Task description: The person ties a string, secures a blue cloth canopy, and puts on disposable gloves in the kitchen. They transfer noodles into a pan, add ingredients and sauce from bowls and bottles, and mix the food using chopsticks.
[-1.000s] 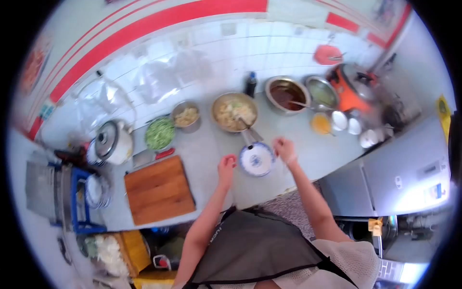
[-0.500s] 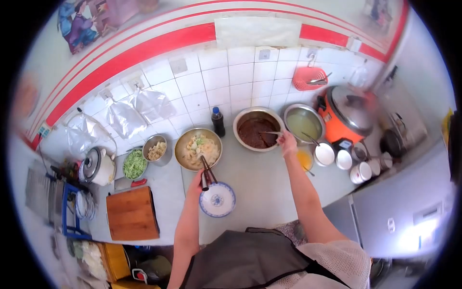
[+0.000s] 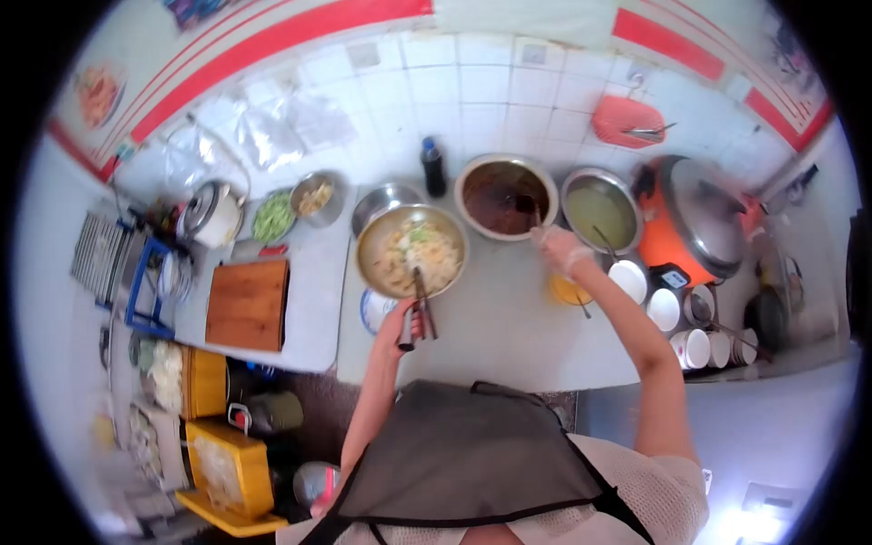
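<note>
My left hand (image 3: 401, 329) is closed around the metal handle (image 3: 407, 338) of a frying pan (image 3: 368, 268); dark sticks, like chopsticks, lie along it into the pan. The pan holds pale noodle-like food (image 3: 416, 259) with green bits. It is tilted and hides part of a steel bowl (image 3: 386, 195) and a blue-rimmed white plate (image 3: 371, 312). My right hand (image 3: 561, 247), in a thin clear glove, is closed on the handle of a ladle (image 3: 527, 204). The ladle's head is over or in the dark brown sauce (image 3: 500, 195) of a steel basin (image 3: 549, 173).
A dark bottle (image 3: 433, 168) stands by the wall. On the right are a basin of greenish liquid (image 3: 599, 202), an orange cooker (image 3: 690, 222), a container of yellow liquid (image 3: 569, 289) and white cups (image 3: 663, 309). A wooden cutting board (image 3: 247, 304) and shredded greens (image 3: 272, 218) are left.
My left hand has raised the pan, uncovering the steel bowl behind and covering most of the plate. My right hand has moved toward me slightly, and the ladle's dark head now shows. The view has shifted.
</note>
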The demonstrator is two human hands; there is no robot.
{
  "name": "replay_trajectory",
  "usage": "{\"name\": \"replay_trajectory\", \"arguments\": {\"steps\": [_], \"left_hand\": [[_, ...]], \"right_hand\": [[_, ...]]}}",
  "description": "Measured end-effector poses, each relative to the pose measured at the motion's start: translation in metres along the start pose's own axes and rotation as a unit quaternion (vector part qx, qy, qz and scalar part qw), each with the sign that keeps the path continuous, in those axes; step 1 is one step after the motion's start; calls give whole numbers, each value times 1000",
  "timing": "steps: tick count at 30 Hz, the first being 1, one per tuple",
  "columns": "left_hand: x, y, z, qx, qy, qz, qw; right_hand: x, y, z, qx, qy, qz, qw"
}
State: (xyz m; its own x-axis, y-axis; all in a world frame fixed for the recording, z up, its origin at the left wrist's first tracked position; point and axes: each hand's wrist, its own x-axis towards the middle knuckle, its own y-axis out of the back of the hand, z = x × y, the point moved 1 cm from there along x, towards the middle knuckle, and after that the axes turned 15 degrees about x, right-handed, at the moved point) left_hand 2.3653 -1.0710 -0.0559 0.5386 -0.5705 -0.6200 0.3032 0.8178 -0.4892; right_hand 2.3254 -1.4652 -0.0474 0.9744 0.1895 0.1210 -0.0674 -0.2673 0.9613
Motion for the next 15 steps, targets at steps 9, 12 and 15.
{"name": "replay_trajectory", "arguments": {"steps": [9, 12, 15], "left_hand": [[6, -53, -59, 14, 4, -37, 999], [2, -62, -61, 40, -4, -18, 999], [9, -58, -66, 53, -12, -26, 998]], "right_hand": [[-18, 47, -38, 7, -55, -86, 995], [-16, 59, -51, 16, -102, -147, 984], [-19, 58, -49, 45, -83, -159, 983]]}}
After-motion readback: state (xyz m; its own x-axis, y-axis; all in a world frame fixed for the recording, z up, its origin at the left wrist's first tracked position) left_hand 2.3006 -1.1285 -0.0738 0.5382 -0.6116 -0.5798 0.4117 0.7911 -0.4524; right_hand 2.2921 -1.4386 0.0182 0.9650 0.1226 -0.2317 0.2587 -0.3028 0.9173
